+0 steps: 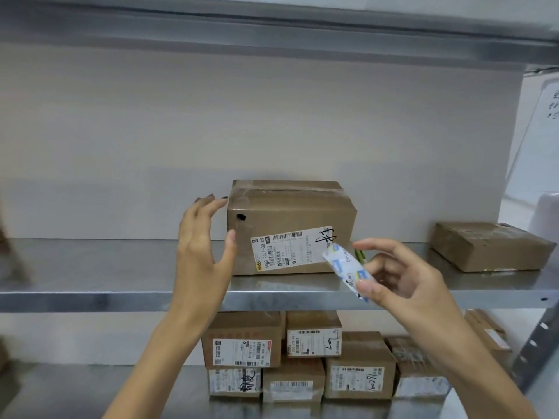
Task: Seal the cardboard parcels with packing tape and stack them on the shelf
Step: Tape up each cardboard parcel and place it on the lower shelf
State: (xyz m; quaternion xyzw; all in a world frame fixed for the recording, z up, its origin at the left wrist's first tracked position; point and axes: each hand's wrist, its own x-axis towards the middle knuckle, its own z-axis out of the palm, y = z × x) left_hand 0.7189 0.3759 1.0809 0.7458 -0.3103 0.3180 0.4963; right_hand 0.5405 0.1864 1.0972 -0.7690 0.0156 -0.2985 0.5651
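Note:
A taped cardboard parcel (290, 228) with a white shipping label stands on the grey metal shelf (121, 267), near its middle. My left hand (202, 249) is spread open at the parcel's left end, thumb near the front corner, fingertips close to the top edge. My right hand (405, 276) hovers in front of the parcel's right end and pinches a small white-and-blue packet or label piece (348, 267) between thumb and fingers. No tape roll is in sight.
A flatter brown parcel (490, 246) lies at the shelf's right end. On the lower shelf (90, 388), several labelled cardboard boxes (302, 355) are stacked in two layers. Another shelf board (272, 34) runs overhead. A perforated upright (535, 343) stands at the right.

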